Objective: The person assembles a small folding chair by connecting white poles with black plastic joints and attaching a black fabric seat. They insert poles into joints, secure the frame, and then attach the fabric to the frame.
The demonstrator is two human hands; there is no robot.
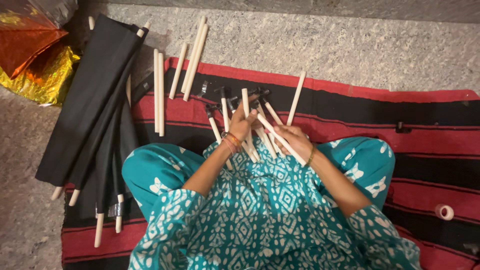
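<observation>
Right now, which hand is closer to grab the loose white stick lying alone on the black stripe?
The right hand, probably. The lone white stick lies just beyond it on the striped mat, while the left hand sits farther left, its fingers already around a bundle of black-tipped sticks.

The palm and fingertips of the left hand (243, 122) are hidden behind the bundle of cream sticks (252, 135) gripped there. Part of the right hand (295, 141) is covered by one stick laid across it. The small dark pieces on the stick tips (220, 92) are too small to be identified. The striped mat (430, 140) is cut off by the right and bottom edges, and the foil sheets (30, 55) by the left edge.
</observation>
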